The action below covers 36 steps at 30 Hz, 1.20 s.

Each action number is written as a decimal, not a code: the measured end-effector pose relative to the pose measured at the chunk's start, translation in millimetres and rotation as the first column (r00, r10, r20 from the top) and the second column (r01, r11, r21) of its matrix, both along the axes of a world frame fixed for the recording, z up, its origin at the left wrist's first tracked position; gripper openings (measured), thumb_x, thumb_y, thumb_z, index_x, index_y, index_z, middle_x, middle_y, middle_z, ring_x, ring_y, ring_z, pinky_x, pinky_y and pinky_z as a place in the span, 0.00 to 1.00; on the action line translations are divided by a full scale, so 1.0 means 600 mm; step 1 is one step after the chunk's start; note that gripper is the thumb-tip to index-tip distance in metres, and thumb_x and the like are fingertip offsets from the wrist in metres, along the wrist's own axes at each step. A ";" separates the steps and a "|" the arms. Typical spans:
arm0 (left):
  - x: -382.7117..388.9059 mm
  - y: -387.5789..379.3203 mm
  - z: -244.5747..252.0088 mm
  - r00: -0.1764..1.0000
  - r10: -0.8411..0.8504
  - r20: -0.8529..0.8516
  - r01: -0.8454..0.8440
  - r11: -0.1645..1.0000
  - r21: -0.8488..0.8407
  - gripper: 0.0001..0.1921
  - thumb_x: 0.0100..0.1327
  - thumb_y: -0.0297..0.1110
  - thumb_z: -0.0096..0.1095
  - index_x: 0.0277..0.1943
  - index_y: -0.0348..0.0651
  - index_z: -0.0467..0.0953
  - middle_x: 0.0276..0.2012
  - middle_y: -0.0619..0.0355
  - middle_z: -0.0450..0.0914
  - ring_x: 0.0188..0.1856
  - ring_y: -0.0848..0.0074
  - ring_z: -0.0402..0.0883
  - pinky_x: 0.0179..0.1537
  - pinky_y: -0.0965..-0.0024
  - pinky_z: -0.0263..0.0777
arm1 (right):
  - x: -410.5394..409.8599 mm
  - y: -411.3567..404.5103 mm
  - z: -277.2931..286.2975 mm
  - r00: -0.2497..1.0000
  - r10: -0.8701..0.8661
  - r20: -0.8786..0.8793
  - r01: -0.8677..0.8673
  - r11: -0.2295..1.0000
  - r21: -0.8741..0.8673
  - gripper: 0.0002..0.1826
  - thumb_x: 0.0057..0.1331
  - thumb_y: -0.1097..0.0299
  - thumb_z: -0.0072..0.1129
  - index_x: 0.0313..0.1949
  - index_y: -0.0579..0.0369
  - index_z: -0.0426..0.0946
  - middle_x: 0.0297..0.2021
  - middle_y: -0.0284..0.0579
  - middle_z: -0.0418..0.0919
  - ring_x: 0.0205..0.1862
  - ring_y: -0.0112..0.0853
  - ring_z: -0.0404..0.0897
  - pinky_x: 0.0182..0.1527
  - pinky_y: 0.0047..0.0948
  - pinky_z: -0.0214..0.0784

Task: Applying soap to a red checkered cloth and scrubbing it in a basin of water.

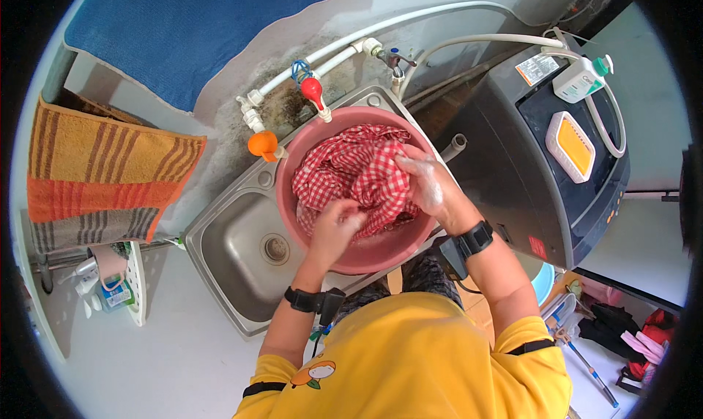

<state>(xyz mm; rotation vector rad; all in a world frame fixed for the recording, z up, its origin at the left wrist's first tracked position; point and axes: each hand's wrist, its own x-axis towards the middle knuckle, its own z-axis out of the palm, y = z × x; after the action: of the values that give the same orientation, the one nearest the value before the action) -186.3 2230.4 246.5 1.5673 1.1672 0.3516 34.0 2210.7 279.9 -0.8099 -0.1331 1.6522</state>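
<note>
A red-and-white checked cloth point(351, 169) lies bunched and wet in a round pink plastic basin point(288, 210). My right hand point(425, 180), with white suds on its back and thumb side, grips a raised fold at the cloth's right. At the near left of the bundle, my left hand point(336, 228) has its fingers curled on the cloth; motion blurs them a little. Some fingertips of both hands are hidden. Below the cloth, a bit of sudsy water shows near the basin's front wall.
The basin rests on a stainless steel sink point(225, 254), covering its right part. Red point(312, 89) and orange point(262, 143) tap covers stand close behind it. At right is a dark washing machine point(511, 161) bearing a pump bottle point(582, 79) and soap dish point(571, 147). A striped towel point(104, 177) hangs left.
</note>
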 end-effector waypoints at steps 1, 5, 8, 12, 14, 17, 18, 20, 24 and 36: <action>-0.001 -0.014 -0.017 0.994 -0.101 -0.032 0.103 0.990 0.093 0.24 0.53 0.37 0.67 0.50 0.34 0.70 0.45 0.46 0.75 0.49 0.62 0.74 0.51 0.66 0.67 | -0.007 0.011 0.008 1.000 -0.005 -0.015 0.005 1.000 -0.013 0.13 0.64 0.76 0.49 0.49 0.58 0.68 0.41 0.40 0.78 0.40 0.28 0.79 0.44 0.27 0.72; 0.000 -0.032 -0.098 0.993 -0.099 -0.058 0.113 0.938 0.327 0.20 0.54 0.36 0.63 0.47 0.34 0.71 0.39 0.42 0.76 0.43 0.51 0.75 0.45 0.59 0.68 | -0.032 0.036 0.037 0.997 -0.073 -0.027 0.071 0.996 -0.054 0.14 0.65 0.77 0.46 0.50 0.60 0.67 0.38 0.39 0.78 0.37 0.26 0.79 0.39 0.23 0.73; -0.039 -0.025 -0.147 0.978 -0.045 -0.205 0.070 0.991 0.116 0.13 0.55 0.30 0.57 0.43 0.34 0.72 0.33 0.42 0.76 0.37 0.47 0.75 0.39 0.57 0.68 | -0.017 0.052 0.028 0.996 -0.030 0.081 0.027 0.999 0.037 0.12 0.65 0.76 0.46 0.49 0.61 0.69 0.39 0.40 0.78 0.38 0.27 0.78 0.42 0.25 0.72; -0.062 0.009 -0.055 0.990 0.134 -0.041 -0.135 0.990 -0.032 0.13 0.59 0.26 0.49 0.46 0.31 0.72 0.37 0.56 0.78 0.39 0.76 0.75 0.44 0.72 0.68 | 0.006 0.052 0.030 0.898 0.038 0.439 -0.051 0.999 0.018 0.22 0.66 0.69 0.50 0.57 0.64 0.63 0.44 0.42 0.76 0.45 0.26 0.75 0.46 0.27 0.70; -0.071 0.017 -0.047 0.914 0.301 0.272 -0.325 0.945 0.044 0.16 0.57 0.23 0.46 0.49 0.30 0.71 0.41 0.57 0.78 0.42 0.77 0.75 0.46 0.73 0.68 | -0.003 0.046 0.023 0.765 0.113 0.634 -0.112 0.993 -0.043 0.30 0.64 0.63 0.55 0.61 0.65 0.58 0.50 0.45 0.72 0.49 0.26 0.72 0.46 0.27 0.69; -0.034 0.025 0.070 0.881 0.302 0.364 -0.286 0.953 -0.100 0.20 0.55 0.21 0.43 0.52 0.29 0.69 0.43 0.55 0.77 0.43 0.76 0.76 0.48 0.74 0.68 | -0.006 0.029 -0.031 0.596 0.126 0.793 -0.127 0.990 -0.062 0.38 0.62 0.60 0.59 0.63 0.69 0.53 0.60 0.55 0.62 0.58 0.33 0.66 0.56 0.27 0.62; -0.033 0.029 0.077 0.861 0.328 0.388 -0.292 0.944 -0.150 0.19 0.57 0.22 0.44 0.52 0.29 0.69 0.44 0.55 0.77 0.43 0.77 0.76 0.48 0.75 0.68 | -0.015 0.022 -0.016 0.663 0.101 0.742 -0.082 0.995 -0.062 0.36 0.61 0.61 0.60 0.61 0.68 0.56 0.58 0.54 0.65 0.57 0.33 0.67 0.55 0.27 0.64; -0.032 0.026 0.088 0.842 0.341 0.418 -0.306 0.940 -0.150 0.18 0.57 0.22 0.45 0.51 0.30 0.69 0.44 0.55 0.77 0.43 0.77 0.76 0.48 0.75 0.68 | -0.026 0.004 -0.011 0.726 0.076 0.684 -0.042 0.997 -0.065 0.34 0.60 0.61 0.61 0.60 0.68 0.58 0.55 0.54 0.68 0.56 0.32 0.68 0.53 0.27 0.65; -0.013 0.014 0.108 0.771 0.450 0.452 -0.400 0.893 -0.207 0.16 0.60 0.23 0.47 0.51 0.30 0.69 0.44 0.55 0.77 0.44 0.78 0.76 0.48 0.75 0.68 | -0.018 -0.056 -0.060 0.639 0.087 0.764 -0.101 0.994 -0.029 0.26 0.58 0.66 0.63 0.52 0.65 0.66 0.43 0.47 0.74 0.47 0.30 0.72 0.50 0.25 0.66; 0.007 -0.008 0.016 0.989 -0.004 0.145 -0.026 0.978 0.207 0.28 0.59 0.39 0.60 0.60 0.37 0.65 0.53 0.44 0.73 0.58 0.60 0.70 0.58 0.66 0.60 | -0.076 -0.088 -0.077 0.431 0.362 0.827 -0.307 0.920 -0.243 0.13 0.67 0.64 0.49 0.38 0.63 0.75 0.28 0.44 0.77 0.30 0.29 0.74 0.35 0.31 0.68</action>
<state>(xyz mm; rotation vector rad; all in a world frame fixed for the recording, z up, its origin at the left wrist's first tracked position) -182.2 2225.5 255.9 1.6863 1.0535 0.6018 -11.5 2157.8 233.8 -1.7119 -1.0386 1.4408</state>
